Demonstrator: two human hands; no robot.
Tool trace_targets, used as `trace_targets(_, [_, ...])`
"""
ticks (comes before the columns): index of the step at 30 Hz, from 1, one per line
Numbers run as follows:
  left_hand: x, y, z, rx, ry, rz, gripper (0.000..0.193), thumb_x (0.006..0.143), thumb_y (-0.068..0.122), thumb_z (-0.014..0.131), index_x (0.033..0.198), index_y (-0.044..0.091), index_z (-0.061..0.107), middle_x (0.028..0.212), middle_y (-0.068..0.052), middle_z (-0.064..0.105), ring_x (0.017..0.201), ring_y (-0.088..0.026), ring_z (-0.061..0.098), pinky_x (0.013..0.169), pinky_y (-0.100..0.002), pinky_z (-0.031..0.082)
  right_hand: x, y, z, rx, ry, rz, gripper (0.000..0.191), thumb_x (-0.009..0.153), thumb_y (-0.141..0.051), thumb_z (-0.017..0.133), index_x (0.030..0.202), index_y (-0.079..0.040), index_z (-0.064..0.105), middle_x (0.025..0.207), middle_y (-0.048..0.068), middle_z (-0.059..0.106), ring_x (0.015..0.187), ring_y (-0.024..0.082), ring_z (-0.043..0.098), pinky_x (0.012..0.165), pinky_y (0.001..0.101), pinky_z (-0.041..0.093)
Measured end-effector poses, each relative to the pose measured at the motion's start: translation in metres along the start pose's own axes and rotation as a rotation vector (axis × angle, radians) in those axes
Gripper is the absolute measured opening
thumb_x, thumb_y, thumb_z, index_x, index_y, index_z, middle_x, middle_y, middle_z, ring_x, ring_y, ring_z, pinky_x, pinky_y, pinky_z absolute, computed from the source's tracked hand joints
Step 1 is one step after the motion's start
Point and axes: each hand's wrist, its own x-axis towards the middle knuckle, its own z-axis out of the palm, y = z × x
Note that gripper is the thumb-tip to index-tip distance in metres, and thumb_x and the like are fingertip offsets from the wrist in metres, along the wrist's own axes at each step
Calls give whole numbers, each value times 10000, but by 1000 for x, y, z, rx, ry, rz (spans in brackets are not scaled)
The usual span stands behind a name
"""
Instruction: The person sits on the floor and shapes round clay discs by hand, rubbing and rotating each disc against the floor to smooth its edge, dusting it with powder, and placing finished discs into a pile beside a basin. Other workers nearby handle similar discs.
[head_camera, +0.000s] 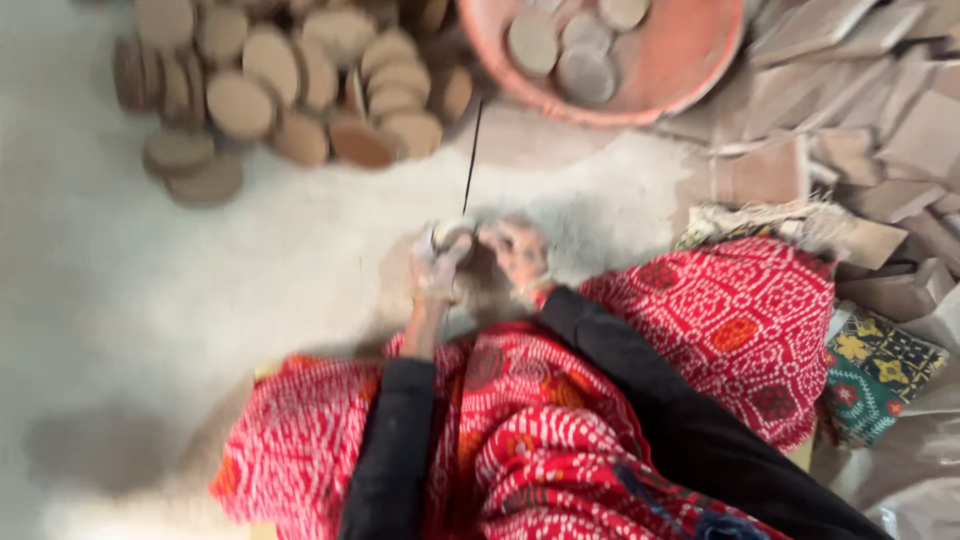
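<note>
1. The left hand (438, 262) and the right hand (515, 250) were brought close together over the pale dusty floor (150, 300), just ahead of the person's lap, which was draped in red patterned cloth (740, 330).
2. Both hands were smeared with pale clay and blurred. The left hand looked curled around a small pale lump or disc (452, 236), the fingers closed on it; the right hand appeared bent in towards the same piece, but whether it gripped it or only touched it could not be told.
3. A thin dark stick or wire (473, 155) rose from between the hands and pointed away towards the basin; which hand held it was not clear.
4. As for what looked done: a large heap of round clay discs (290, 80) lay on the floor ahead and to the left, many stacked on edge, which suggested a good number were already shaped.
5. A few more discs (585, 70) sat inside the orange-red basin (690, 70) straight ahead, near the heap.
6. As for what looked left: a pile of flat, angular clay slabs (880, 130) lay to the right, well apart from the round ones. Judged from this, that stock was still unshaped, so the work seemed partway through, with one piece in hand.
</note>
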Motion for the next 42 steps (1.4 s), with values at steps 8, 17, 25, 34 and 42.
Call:
trace_targets(8, [2,-19,12,-372,-110,-92,285,825,-53,745,1028,57,578,889,42,608,815,-49,553,684,-236,496,33,-44,-16,17,-50,-145,120,904,-151,722,949,-41,741,900,124,696,847,341,659,753,412,528])
trace_targets(17, [2,-22,10,-338,-58,-90,281,811,-58,774,1021,54,624,929,15,680,843,-61,603,769,-233,513,16,-23,-12,-31,-2,-133,107,890,-133,761,970,-63,745,880,98,694,829,314,656,726,406,528])
trace_targets(25, [4,-13,5,-134,-147,-55,311,802,-71,778,1019,59,596,874,36,635,825,-48,570,752,-231,521,18,-39,-18,-88,1,-204,85,868,-114,746,949,-88,753,878,84,703,821,314,647,730,408,524])
trace_targets(34, [0,-23,12,-200,-88,-84,273,825,-49,772,1027,46,615,877,23,639,818,-64,572,723,-239,514,18,-37,-22,-99,-29,-193,94,911,-140,735,971,-73,764,894,96,704,813,323,659,719,407,528])
trace_targets(42, [5,-10,6,-232,-101,-63,319,839,25,764,1098,74,584,964,5,692,882,-72,632,798,-259,558,13,-25,-11,95,-27,-40,118,927,-167,737,965,-59,763,912,96,734,774,262,708,678,341,556])
